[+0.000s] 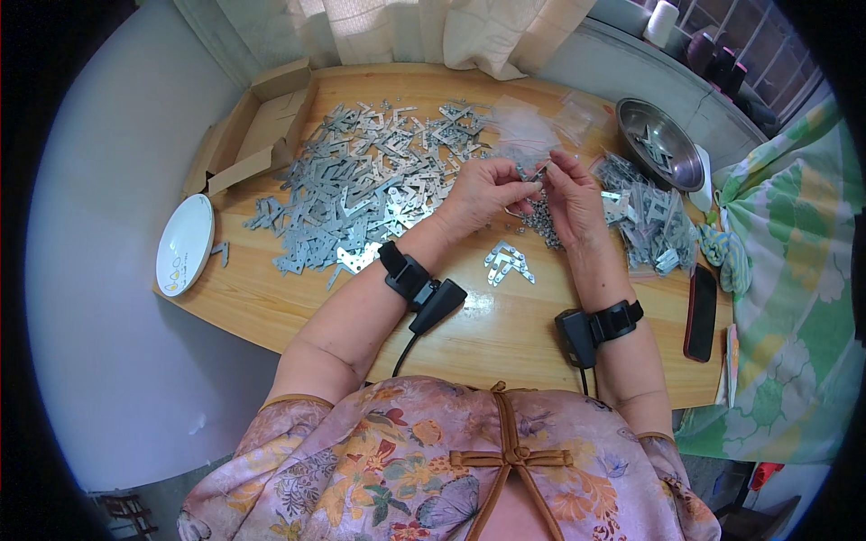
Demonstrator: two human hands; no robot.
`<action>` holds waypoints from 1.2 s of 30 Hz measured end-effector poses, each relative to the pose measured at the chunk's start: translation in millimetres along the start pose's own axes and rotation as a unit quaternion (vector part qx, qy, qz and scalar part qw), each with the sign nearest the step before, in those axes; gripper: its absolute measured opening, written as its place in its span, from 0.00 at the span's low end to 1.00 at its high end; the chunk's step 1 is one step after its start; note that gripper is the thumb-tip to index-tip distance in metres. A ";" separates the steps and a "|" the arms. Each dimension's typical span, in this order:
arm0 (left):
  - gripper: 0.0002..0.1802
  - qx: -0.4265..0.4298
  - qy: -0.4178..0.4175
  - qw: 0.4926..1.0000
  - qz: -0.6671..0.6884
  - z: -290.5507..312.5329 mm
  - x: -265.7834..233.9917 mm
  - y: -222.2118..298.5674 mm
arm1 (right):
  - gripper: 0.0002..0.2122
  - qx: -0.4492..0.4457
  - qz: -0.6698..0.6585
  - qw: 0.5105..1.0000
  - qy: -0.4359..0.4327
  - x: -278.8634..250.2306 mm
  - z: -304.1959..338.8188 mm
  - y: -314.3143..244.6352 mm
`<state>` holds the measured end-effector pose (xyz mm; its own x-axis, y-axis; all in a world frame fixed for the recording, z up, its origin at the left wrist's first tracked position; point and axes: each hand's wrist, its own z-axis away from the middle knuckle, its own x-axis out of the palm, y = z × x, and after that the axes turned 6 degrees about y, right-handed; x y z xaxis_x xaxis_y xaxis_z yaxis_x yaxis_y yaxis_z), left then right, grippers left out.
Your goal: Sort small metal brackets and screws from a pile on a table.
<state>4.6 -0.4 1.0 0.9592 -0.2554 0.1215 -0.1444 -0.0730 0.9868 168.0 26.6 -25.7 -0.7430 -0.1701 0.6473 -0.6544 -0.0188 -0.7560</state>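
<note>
Over the middle of the table my left hand and my right hand meet fingertip to fingertip. Both are closed in a pinch. A small grey metal piece shows at my left fingertips; its exact shape is mostly hidden. What my right fingers pinch is too small to name. Below my hands is a heap of small screws, partly covered. A few flat L-shaped metal corner brackets lie on the wood in front of me. To the left spreads a large pile of similar brackets.
Open cardboard box at far left, white plate below it. Clear plastic bags lie at the back. Filled bags of brackets, a steel bowl and a phone sit right. Both wrists wear cabled black devices.
</note>
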 end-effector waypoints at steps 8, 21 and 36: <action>0.14 -0.034 -0.043 0.998 0.041 -7.9 -12.4 -15.9 | 0.13 -0.116 0.100 0.988 0.017 -0.6 -3.3 -9.7; 0.17 -0.073 -0.011 0.993 0.094 -7.6 -14.0 -11.5 | 0.12 -0.125 0.217 0.968 0.019 9.7 3.7 -12.5; 0.18 -0.091 -0.027 0.990 0.102 -6.6 -1.8 -18.6 | 0.16 -0.084 0.123 0.989 0.016 24.5 10.4 -8.8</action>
<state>7.1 7.7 -16.9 0.8998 -0.2982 0.3185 -0.2824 0.1584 0.9461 157.1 12.4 -4.2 -0.8848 -0.1181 0.4508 -0.4656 0.1831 -0.8659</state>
